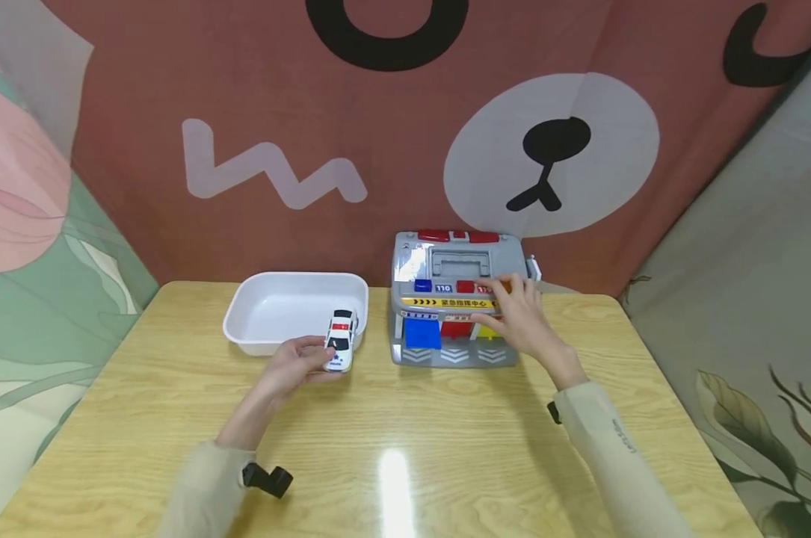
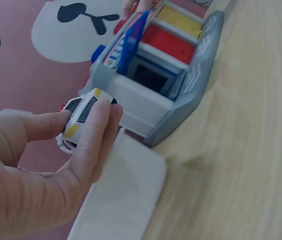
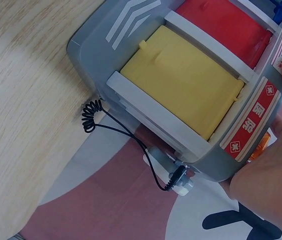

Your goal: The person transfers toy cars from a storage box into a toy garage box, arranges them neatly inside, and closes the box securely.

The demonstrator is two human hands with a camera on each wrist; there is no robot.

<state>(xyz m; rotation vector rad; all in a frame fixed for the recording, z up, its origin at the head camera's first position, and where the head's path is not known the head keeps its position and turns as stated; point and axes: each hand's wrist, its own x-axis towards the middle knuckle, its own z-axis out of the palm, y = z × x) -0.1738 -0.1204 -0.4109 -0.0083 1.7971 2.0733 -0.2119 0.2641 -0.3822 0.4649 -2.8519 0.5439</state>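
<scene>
My left hand (image 1: 296,366) pinches a white toy police car (image 1: 341,341) between thumb and fingers, above the tray's front right corner. To its right stands a grey toy garage (image 1: 412,263) with coloured doors and buttons on top. My right hand (image 1: 528,320) grips the garage's upper front edge, thumb against the sign panel and fingers on top around the red button (image 1: 465,286). The blue door (image 2: 133,42) is swung up, showing a dark bay beneath. The red door (image 3: 225,31) and yellow door (image 3: 180,82) are down. The right fingertips are partly hidden in the right wrist view.
A white plastic tray (image 1: 244,310) stands left of the garage on the wooden table (image 1: 351,448). Behind it hangs a printed cloth (image 1: 277,82). A black coiled cord (image 3: 92,116) runs to a small handset (image 3: 168,172) at the garage's right side.
</scene>
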